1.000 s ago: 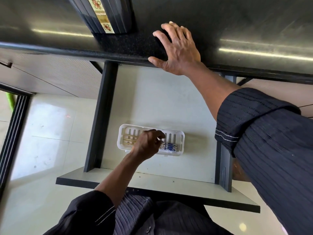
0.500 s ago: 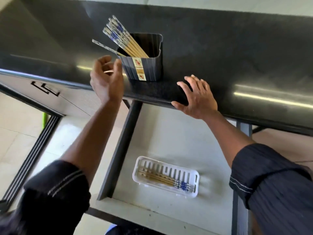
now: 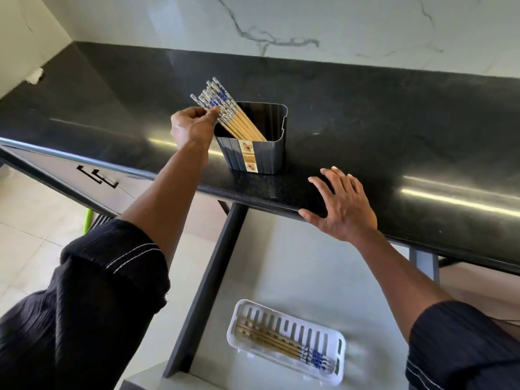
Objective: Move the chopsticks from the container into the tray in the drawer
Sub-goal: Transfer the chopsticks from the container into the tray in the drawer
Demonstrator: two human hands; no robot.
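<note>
A dark ribbed container stands on the black countertop near its front edge. Several bamboo chopsticks with blue-and-white tops lean out of it to the upper left. My left hand pinches the top of one chopstick beside the container's left rim. My right hand lies flat on the counter edge, fingers spread, holding nothing. Below, the open drawer holds a white slotted tray with a few chopsticks lying lengthwise in it.
A marbled white wall backs the counter. The drawer's dark left side rail runs from the counter toward me. A closed cabinet front sits left of the drawer, with tiled floor below it.
My left hand left the tray in the drawer, rose to the counter and closed on a chopstick top in the container. The view tilted up; my right hand stayed on the counter edge.
</note>
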